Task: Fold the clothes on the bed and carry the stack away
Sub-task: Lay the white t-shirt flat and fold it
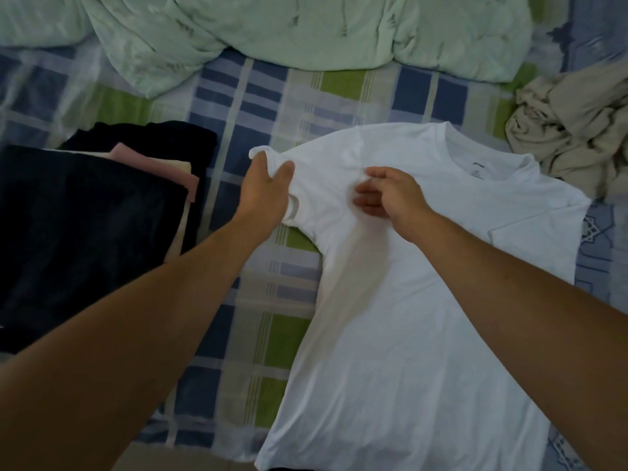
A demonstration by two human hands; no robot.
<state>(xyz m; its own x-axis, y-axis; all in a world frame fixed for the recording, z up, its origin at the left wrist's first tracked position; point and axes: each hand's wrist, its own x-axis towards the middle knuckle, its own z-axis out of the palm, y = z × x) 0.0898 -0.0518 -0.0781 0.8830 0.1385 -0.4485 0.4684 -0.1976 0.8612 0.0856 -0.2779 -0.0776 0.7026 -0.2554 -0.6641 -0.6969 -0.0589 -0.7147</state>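
A white T-shirt [401,300] lies spread on the plaid bed sheet [258,107], collar at the far right. My left hand [266,192] grips the bunched left sleeve of the T-shirt between thumb and fingers. On the chest area my right hand [390,193] rests with its fingers loosely curled and touching the cloth. A stack of folded clothes [85,212], dark on top with pink and cream layers showing, sits at the left.
A crumpled beige garment [574,130] lies at the right edge of the bed. A rumpled pale green blanket [289,35] covers the far side. The bed's near edge runs along the bottom.
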